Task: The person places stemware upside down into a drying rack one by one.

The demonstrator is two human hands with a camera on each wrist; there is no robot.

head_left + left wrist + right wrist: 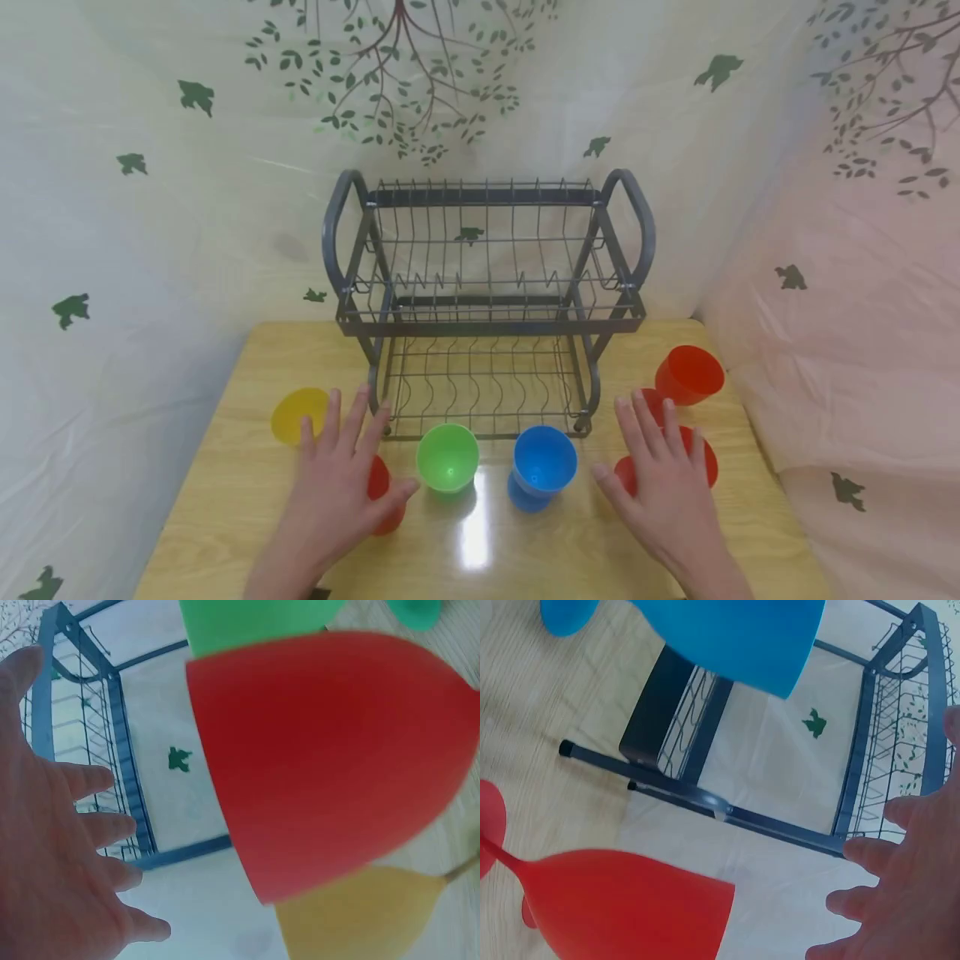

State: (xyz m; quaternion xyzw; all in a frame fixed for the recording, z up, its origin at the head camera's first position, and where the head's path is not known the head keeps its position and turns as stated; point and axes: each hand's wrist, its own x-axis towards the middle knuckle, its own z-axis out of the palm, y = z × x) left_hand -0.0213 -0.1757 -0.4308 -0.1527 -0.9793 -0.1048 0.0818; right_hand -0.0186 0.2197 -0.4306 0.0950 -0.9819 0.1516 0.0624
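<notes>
My left hand (337, 483) hovers with its fingers spread over a red goblet (390, 518), which it partly hides; that goblet stands upright beyond the palm in the left wrist view. Just past its fingertips is a yellow goblet (295, 415). Between the hands stand a green goblet (447, 460) and a blue goblet (545, 460). My right hand (667, 492), also with straight, spread fingers, is over red goblets (705, 457), partly covering them. Another red cup (688, 375) is beyond its fingers. Both hands are bare, and neither grips anything.
A dark two-tier dish rack (487, 327) stands at the back of the wooden table (202, 517), behind the green and blue goblets. Pale sheeting (150, 250) printed with leaves and birds hangs behind the table and along its sides.
</notes>
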